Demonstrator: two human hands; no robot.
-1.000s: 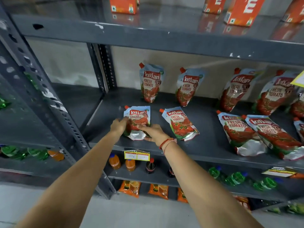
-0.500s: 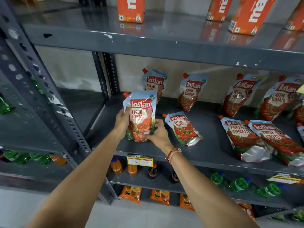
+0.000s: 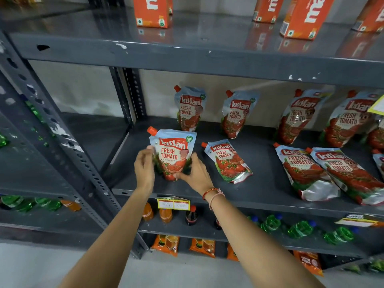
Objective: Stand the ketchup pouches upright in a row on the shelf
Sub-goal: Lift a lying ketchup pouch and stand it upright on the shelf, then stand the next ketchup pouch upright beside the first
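A blue-and-red ketchup pouch (image 3: 173, 151) with a red corner cap stands upright at the front left of the grey middle shelf (image 3: 259, 196). My left hand (image 3: 144, 165) grips its left edge and my right hand (image 3: 197, 173) holds its lower right side. Just right of it another pouch (image 3: 227, 161) lies flat. Two more lying pouches (image 3: 301, 169) (image 3: 349, 173) overlap further right. Several pouches lean upright against the back wall, among them one (image 3: 190, 109) behind the held pouch and one (image 3: 238, 113) beside it.
Orange cartons (image 3: 152, 11) stand on the shelf above, whose front edge hangs low over the pouches. A perforated steel post (image 3: 62, 129) runs down the left. A yellow price tag (image 3: 173, 203) hangs below my hands. Small drink bottles (image 3: 166, 215) and green bottles (image 3: 299, 229) fill the lower shelf.
The pouch lay flat under both hands, was lifted and turned upright, and now stands lower, with its base at the shelf's front left. The camera has tilted slightly up.
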